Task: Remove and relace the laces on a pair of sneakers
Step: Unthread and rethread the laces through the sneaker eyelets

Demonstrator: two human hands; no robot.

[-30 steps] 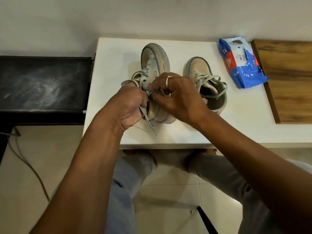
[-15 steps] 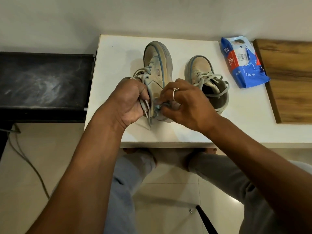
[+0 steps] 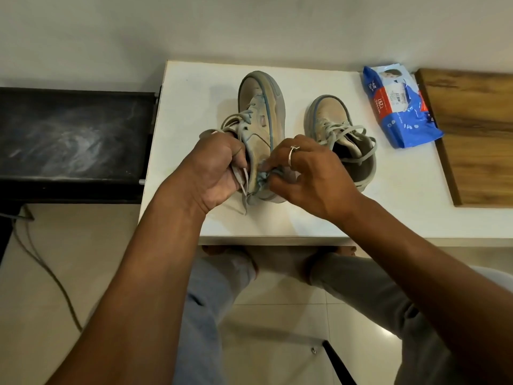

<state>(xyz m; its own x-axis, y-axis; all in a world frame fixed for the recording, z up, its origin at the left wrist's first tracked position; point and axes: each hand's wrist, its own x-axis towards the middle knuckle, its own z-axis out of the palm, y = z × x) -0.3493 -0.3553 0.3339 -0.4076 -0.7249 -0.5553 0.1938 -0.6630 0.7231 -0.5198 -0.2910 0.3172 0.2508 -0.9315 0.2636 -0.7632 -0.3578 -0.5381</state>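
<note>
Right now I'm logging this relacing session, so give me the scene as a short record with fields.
Left hand: grips lace of tipped sneaker
Right hand: pinches that sneaker's heel end
Second sneaker: upright, laced, on white table
Blue packet: on table, right of second sneaker
Wooden board: far right

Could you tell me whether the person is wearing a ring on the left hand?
No, the ring sits on a finger of the right hand; the left hand shows none.
</note>
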